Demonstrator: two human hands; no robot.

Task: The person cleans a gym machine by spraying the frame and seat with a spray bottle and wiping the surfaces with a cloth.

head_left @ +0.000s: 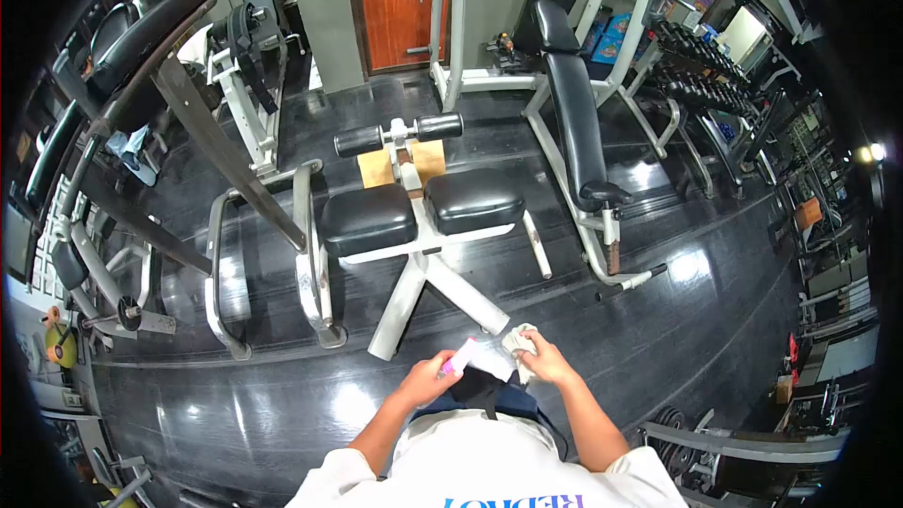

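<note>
Both hands are closed in front of my waist: left hand (pixel 425 378) grips a pink bottle (pixel 459 357), right hand (pixel 546 362) bunches a white cloth (pixel 515 342). Spray could miss the cloth and wet the glossy floor (pixel 705 320).

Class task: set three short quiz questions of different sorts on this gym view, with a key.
1. True or false: the left hand holds a pink-capped bottle.
2. What does the right hand hold? A) a dumbbell B) a white cloth C) nothing
3. Fill in: the machine ahead has two black ____.

Key: 1 true; 2 B; 3 pads.
</note>
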